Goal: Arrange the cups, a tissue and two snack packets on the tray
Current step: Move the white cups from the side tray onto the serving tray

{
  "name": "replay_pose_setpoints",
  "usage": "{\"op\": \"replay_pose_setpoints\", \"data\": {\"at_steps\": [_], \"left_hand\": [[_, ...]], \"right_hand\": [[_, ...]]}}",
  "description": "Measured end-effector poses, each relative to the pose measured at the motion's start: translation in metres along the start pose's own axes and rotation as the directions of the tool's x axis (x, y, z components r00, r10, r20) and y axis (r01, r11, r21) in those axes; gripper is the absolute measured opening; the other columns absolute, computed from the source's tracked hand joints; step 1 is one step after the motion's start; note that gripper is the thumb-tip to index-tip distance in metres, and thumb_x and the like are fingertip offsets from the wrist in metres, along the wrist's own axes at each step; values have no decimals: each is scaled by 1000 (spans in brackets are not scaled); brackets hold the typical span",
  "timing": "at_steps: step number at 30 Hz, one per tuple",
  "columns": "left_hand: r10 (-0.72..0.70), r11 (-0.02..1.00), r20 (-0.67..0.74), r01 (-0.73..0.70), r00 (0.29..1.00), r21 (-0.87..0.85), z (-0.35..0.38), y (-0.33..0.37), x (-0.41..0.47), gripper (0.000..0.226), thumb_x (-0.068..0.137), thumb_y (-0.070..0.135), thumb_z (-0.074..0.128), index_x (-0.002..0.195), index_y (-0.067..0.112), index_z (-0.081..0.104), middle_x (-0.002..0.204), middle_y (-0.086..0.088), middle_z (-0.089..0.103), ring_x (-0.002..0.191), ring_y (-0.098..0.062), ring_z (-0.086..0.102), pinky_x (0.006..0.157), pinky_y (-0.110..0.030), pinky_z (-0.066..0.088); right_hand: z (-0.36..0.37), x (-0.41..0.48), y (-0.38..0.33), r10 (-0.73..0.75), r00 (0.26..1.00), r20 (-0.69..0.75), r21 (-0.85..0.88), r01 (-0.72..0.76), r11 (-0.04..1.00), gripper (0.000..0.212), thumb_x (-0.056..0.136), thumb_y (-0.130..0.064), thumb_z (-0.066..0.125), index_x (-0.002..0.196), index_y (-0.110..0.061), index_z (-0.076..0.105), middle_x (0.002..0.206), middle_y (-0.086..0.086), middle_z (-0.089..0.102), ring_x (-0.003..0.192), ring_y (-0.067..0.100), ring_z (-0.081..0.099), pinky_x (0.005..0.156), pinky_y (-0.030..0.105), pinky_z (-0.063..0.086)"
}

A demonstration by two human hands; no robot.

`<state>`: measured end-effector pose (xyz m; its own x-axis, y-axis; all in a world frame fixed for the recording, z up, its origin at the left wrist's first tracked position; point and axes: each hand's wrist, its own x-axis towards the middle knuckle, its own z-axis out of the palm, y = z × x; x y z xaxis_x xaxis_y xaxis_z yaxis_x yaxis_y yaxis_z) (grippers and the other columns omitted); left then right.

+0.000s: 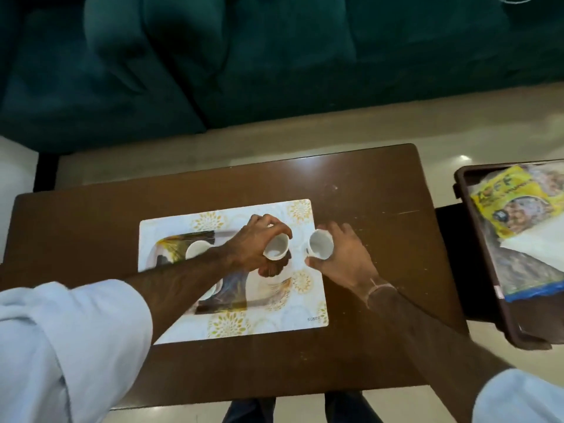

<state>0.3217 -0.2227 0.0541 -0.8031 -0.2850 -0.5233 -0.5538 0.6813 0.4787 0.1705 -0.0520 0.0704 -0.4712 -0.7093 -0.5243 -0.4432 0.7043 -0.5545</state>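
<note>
My left hand [254,244] grips a small white cup [276,247], tilted, above the right part of the patterned tray [268,296]. My right hand [345,257] holds a second white cup [320,245] tilted toward me, just right of the tray, over the placemat [171,230]. Another white cup [197,248] stands on the tray's far left. A further cup [212,293] peeks out under my left forearm. A yellow snack packet [506,203], a white tissue [540,242] and a blue-edged packet [531,279] lie in a brown crate [476,239] at the right.
The placemat lies on a brown wooden table [381,193]. The brown crate stands off the table's right edge. A dark green sofa [244,56] runs along the far side. Pale floor tiles show around the table.
</note>
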Motion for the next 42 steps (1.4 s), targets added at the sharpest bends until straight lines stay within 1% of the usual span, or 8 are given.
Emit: {"op": "replay_pose_setpoints", "data": {"at_steps": [4, 10, 15, 20, 24, 27, 31, 42], "left_hand": [[48, 994, 51, -53, 998, 98, 3, -33, -12, 73, 70, 3, 75, 131, 34, 48, 153, -7, 30, 136, -32, 30, 102, -47, 43], [163, 944, 94, -183, 982, 275, 4, -58, -14, 63, 79, 10, 74, 132, 33, 49, 157, -12, 25, 133, -37, 37, 96, -45, 47], [269, 913, 108, -289, 957, 287, -2, -64, -16, 64, 79, 1, 68, 133, 30, 50, 157, -15, 25, 132, -38, 37, 94, -45, 46], [218, 927, 239, -277, 946, 252, -16, -71, -19, 74, 71, 1, 74, 136, 27, 49, 163, -14, 12, 141, -38, 28, 102, -52, 44], [133, 989, 46, -135, 990, 51, -19, -77, -25, 79, 63, 11, 73, 135, 22, 44, 150, -8, 33, 129, -33, 45, 98, -45, 47], [29, 986, -124, -8, 992, 166, -16, -84, -25, 63, 70, 37, 74, 122, 21, 44, 118, -4, 52, 103, -27, 55, 85, -43, 45], [-72, 996, -56, 75, 996, 53, -15, -87, -20, 35, 75, 18, 69, 106, 17, 51, 93, -2, 61, 92, -28, 59, 72, -37, 42], [91, 991, -63, -84, 994, 106, -25, -97, -21, 23, 83, 9, 60, 103, 19, 65, 101, -2, 66, 96, -22, 57, 87, -39, 42]], "right_hand": [[46, -11, -21, -51, 998, 31, -44, 53, 998, 75, 72, -45, 82, 133, -30, 42, 135, 4, 47, 113, 28, 61, 90, 39, 56], [99, -20, -44, -45, 997, 60, -75, 49, 996, 78, 74, -40, 77, 139, -28, 36, 141, 4, 43, 114, 33, 63, 95, 39, 54], [131, -25, -56, -50, 998, 27, -62, 51, 997, 82, 77, -41, 79, 142, -27, 33, 150, 7, 36, 119, 34, 61, 99, 38, 52], [150, -27, -64, -4, 999, -42, -23, 3, 1000, 75, 74, -41, 82, 133, -26, 39, 142, 8, 38, 117, 33, 60, 97, 37, 53], [158, -29, -69, -20, 995, -101, 29, 23, 999, 74, 71, -42, 82, 130, -21, 41, 130, 6, 42, 108, 30, 61, 89, 37, 56], [165, -30, -71, -29, 988, -152, 50, 37, 998, 78, 71, -42, 81, 133, -21, 38, 127, 6, 45, 107, 27, 61, 85, 34, 57], [171, -30, -74, 3, 984, -178, 94, 14, 995, 89, 70, -40, 84, 135, -27, 24, 131, 8, 47, 114, 29, 60, 87, 39, 57], [184, -28, -90, 28, 994, -108, 196, -7, 981, 95, 72, -41, 85, 145, -25, 27, 144, 5, 40, 121, 27, 56, 95, 41, 53]]}}
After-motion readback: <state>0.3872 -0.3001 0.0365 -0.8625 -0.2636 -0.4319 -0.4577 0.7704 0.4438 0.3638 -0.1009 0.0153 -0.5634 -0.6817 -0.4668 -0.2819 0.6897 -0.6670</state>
